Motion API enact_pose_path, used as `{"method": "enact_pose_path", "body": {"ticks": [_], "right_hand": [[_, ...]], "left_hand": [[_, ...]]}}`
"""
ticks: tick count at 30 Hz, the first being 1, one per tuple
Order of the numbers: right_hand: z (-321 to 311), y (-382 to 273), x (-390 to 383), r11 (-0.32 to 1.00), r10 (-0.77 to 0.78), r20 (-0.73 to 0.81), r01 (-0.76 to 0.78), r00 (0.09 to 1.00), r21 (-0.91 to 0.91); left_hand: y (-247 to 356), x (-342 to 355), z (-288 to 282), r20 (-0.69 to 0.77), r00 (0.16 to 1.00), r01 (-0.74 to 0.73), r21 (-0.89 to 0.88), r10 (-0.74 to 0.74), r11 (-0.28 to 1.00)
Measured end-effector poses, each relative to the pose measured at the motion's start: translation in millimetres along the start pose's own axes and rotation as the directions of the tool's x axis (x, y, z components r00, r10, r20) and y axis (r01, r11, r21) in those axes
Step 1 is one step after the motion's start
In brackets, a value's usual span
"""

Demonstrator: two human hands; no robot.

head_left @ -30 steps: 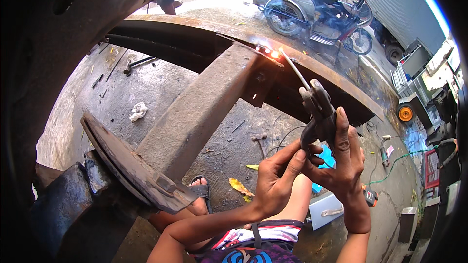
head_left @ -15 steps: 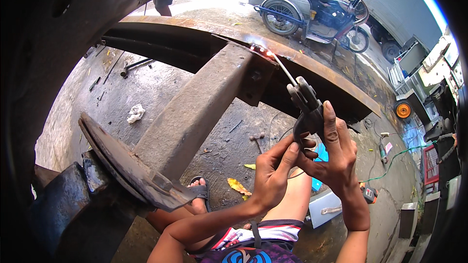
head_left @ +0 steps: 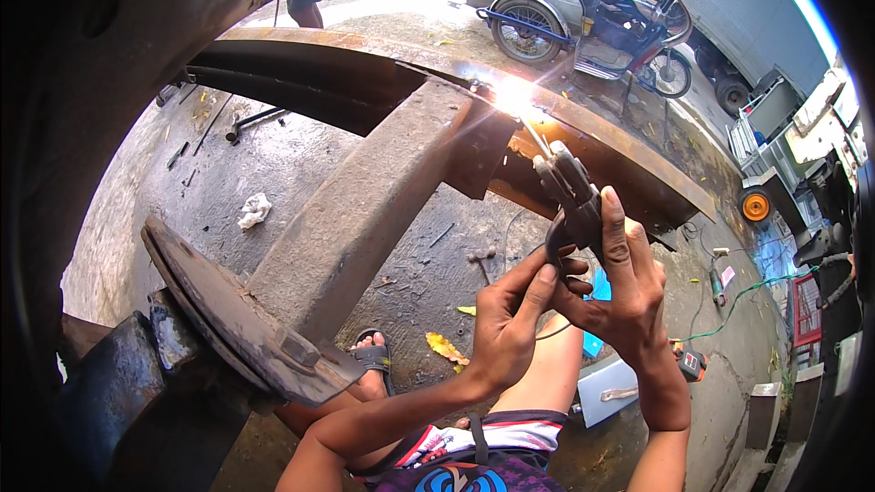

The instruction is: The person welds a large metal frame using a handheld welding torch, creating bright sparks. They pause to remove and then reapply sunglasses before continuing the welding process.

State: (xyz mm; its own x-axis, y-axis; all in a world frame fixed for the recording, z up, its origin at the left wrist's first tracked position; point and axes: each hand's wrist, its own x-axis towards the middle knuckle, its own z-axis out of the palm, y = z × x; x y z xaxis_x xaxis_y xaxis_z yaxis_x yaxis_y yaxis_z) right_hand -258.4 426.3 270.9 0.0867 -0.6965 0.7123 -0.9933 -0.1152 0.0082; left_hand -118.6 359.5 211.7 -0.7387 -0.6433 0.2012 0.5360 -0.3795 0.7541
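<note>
Both my hands are closed around a black welding electrode holder. My right hand grips its handle, with the index finger stretched up along it. My left hand pinches the lower part of the handle from the left. A short welding rod sticks up from the jaws. At its tip a bright arc glares on the joint between a square steel tube and a long rusty steel beam. The glare hides the weld spot itself.
A curved steel plate stands at the tube's near end. Beyond the beam are a red motor tricycle and a person's leg. On the floor lie a hammer, a white rag, an angle grinder and a green cable.
The small glow at the joint has flared into a bright arc, slightly farther right. The rod looks shorter, and light now falls on the beam's inner face. My hands have hardly moved.
</note>
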Motion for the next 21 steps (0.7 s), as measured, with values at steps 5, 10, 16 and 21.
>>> {"method": "enact_pose_path", "body": {"ticks": [5, 10, 16, 21], "right_hand": [[-0.5, 0.8, -1.5, 1.0, 0.013, 0.02, -0.013, 1.0, -0.004], [-0.4, 0.2, -1.0, 1.0, -0.001, 0.015, 0.001, 1.0, -0.019], [-1.0, 0.0, 0.6, 1.0, 0.003, 0.027, -0.004, 1.0, 0.014], [-2.0, -0.7, -1.2, 1.0, 0.005, -0.027, -0.006, 1.0, -0.012]], "left_hand": [[-0.3, 0.3, -0.5, 0.007, 1.0, 0.004, -0.007, -0.004, 1.0], [0.1, 0.0, 0.2, 0.0, 1.0, 0.017, -0.032, -0.017, 0.999], [-0.2, 0.1, -0.5, -0.008, 0.999, 0.031, -0.027, -0.032, 0.999], [1.0, -0.5, 1.9, 0.003, 1.0, -0.014, 0.008, 0.014, 1.0]]}}
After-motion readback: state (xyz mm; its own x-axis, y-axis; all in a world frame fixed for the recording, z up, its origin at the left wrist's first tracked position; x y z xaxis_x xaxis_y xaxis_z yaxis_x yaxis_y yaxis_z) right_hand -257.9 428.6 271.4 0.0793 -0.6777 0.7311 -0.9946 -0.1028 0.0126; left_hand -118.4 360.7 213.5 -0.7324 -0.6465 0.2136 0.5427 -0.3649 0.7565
